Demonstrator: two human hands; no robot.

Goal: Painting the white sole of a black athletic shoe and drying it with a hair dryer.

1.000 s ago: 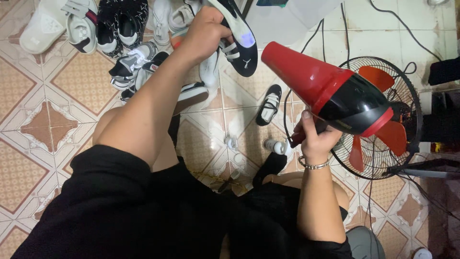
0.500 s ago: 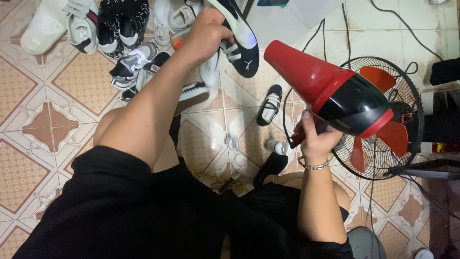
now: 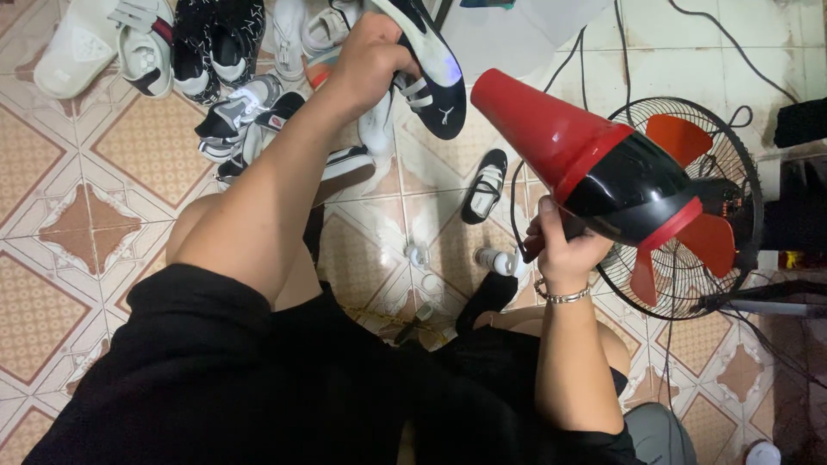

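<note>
Tiled floor [image 3: 77, 224] crowded ahead, left hand [image 3: 370, 56] gripping black shoe [image 3: 431, 69], right hand [image 3: 560, 245] gripping red dryer [image 3: 594, 168]

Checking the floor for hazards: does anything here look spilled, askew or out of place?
Yes. Shoes lie in a loose heap, and one small black shoe sits apart from it. Black cables trail across the tiles by the floor fan. No spill is visible.

Bright overhead light – glossy tile glare, sharp focus.
</note>
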